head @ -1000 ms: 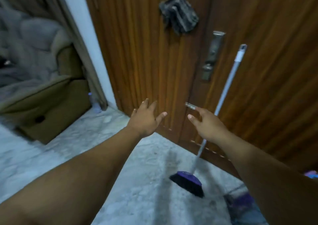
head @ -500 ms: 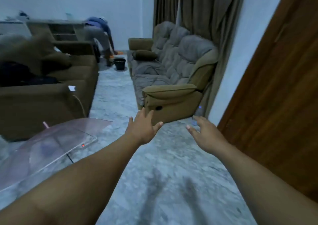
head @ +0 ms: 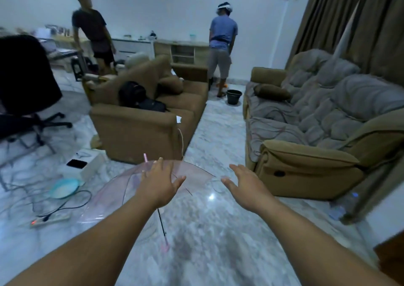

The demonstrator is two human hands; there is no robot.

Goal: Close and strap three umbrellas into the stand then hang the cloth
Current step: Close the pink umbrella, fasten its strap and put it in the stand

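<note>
Fig.: I am extending my left hand and right hand, both grips released w/ fingers spread, holding nothing. Clear open umbrella is lying on the floor, lower centre-left, below the left hand; contact unclear. Task looking barely begun: umbrella unclosed, unstrapped. Stand, cloth & other umbrellas not in frame; canopy edges hard to trace.

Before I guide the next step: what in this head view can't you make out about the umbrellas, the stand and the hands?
- Umbrella stand, cloth: outside the head view.
- Other two umbrellas: not in view; only one clear umbrella shows, open on the floor.
- Its canopy middle: covered by the left hand.
- Its strap: too small, blurred.
- Its pink handle: blurred; shape unclear.
- Right hand: open, holds nothing; whether it touches the canopy is unclear.
</note>
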